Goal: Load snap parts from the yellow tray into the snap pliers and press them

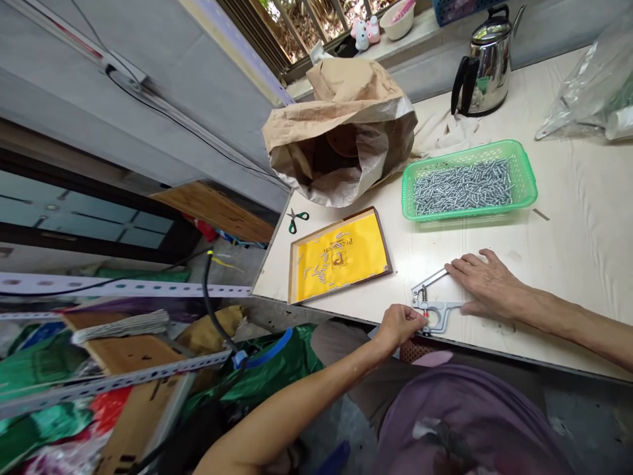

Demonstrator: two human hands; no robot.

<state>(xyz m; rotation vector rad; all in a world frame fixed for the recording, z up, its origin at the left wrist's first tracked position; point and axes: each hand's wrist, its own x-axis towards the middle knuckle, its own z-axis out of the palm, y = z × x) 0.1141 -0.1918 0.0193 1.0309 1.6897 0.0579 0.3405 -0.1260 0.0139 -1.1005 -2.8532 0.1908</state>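
Note:
A grey metal hand-press plier with a spring lies near the table's front edge, its two handles spread apart. My right hand grips it, fingers over the upper handle and thumb by the lower one. At the jaw end, my left hand is closed in a pinch. Something small and red shows by its fingertips, but I cannot make out what they hold. Left of the plier, a shallow tray with a yellow bottom holds scattered small metal pieces. Behind the plier, a green plastic basket is filled with small silvery metal pieces.
An open brown paper bag stands at the back left, with small green-handled scissors in front. A steel kettle and a clear plastic bag are at the back right. Shelving with bags stands left of the table.

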